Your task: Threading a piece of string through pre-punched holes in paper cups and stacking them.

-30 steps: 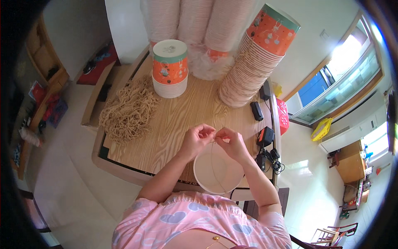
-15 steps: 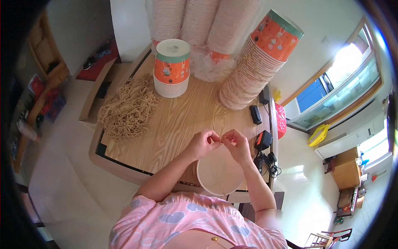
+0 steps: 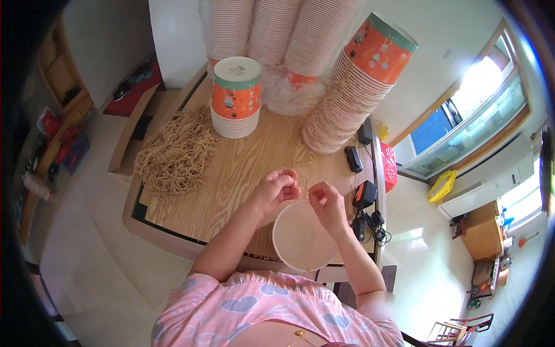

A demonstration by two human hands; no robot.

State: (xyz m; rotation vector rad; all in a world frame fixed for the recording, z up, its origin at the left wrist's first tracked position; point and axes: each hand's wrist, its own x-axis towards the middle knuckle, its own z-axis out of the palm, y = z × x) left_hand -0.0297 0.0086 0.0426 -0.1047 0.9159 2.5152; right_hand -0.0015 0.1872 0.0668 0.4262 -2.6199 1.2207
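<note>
Left hand parted from right, thin twine between.

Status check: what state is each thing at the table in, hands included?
Left hand: fingers curled, grip unclear
Right hand: fingers pinched
Strand: thin, between the hands
Tub: open, mouth up
Twine: loose, tangled heap
Short stack: nested, upside down
Tall stack: nested, upside down
Back stacks: nested, plastic-wrapped
Cord: bundled
Carton: open

Your left hand and right hand sit close but apart, fingers curled into pinches. Both your forearms angle inward, elbows bent.
</note>
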